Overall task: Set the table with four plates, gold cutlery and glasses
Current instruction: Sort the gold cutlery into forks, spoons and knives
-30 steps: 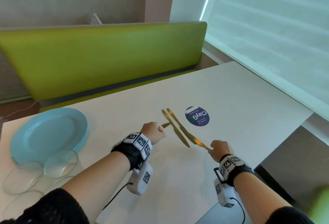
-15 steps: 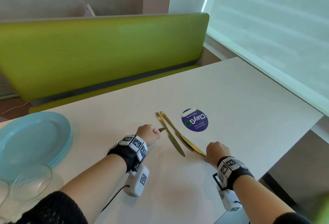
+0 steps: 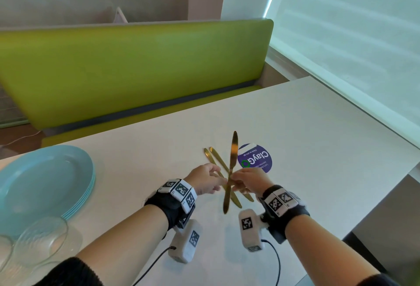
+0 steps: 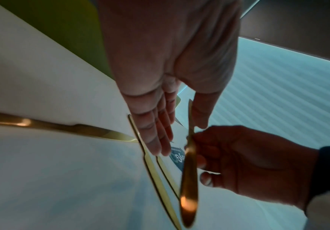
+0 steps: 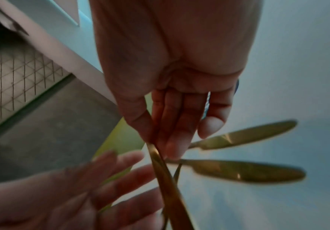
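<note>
Between right fingers (image 3: 241,180), gold knife (image 3: 232,160)

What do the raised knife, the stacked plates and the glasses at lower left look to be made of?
Raised knife: probably metal with a brushed gold finish; it shows soft glints.
Stacked plates: pale blue, smooth and matte, perhaps ceramic or melamine; cannot tell which.
Glasses: clear glass or plastic; the table shows through.

Bare table (image 3: 318,149) right of sticker (image 3: 255,159); plates (image 3: 41,185), glasses (image 3: 41,242) block left edge.
</note>
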`<act>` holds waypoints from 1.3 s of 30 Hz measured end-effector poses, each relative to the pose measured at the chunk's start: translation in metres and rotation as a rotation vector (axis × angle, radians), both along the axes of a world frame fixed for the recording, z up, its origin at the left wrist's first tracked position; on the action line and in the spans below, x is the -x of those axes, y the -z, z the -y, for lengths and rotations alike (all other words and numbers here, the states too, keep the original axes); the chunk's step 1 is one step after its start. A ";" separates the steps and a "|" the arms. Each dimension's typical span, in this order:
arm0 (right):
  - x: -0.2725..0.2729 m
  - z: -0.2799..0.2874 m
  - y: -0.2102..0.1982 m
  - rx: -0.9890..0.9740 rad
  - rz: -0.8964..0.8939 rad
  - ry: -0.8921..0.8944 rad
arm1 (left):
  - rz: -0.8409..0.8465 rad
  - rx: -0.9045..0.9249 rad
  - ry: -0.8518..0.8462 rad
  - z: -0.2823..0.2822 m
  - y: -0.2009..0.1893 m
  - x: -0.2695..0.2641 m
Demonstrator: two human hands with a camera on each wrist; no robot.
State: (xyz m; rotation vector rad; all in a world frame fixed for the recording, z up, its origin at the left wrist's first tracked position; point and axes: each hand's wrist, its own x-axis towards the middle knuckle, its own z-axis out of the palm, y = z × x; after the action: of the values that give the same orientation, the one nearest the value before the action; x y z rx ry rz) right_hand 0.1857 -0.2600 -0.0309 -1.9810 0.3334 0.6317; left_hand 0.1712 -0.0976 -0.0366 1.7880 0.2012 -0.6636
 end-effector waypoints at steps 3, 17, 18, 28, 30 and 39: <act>0.000 -0.022 0.005 -0.100 -0.057 0.007 | -0.024 0.057 0.010 -0.003 0.000 0.002; -0.029 -0.022 0.013 0.625 0.189 -0.143 | 0.015 -0.016 -0.211 -0.046 0.013 0.001; -0.032 -0.021 0.015 0.673 0.178 -0.163 | 0.012 -0.022 -0.231 -0.047 0.012 0.000; -0.038 -0.035 0.033 0.929 0.207 -0.328 | 0.047 -0.050 -0.189 -0.053 0.019 -0.005; -0.040 -0.036 0.035 0.946 0.220 -0.336 | 0.047 -0.047 -0.191 -0.054 0.020 -0.005; -0.051 -0.037 0.034 1.021 0.200 -0.374 | -0.017 0.004 -0.258 -0.057 0.020 -0.010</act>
State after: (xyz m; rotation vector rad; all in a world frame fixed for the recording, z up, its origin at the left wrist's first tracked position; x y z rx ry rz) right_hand 0.2366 -0.2234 -0.0653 -3.1105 0.1616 0.5227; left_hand 0.1815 -0.0406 -0.0564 1.7159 0.4340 -0.4941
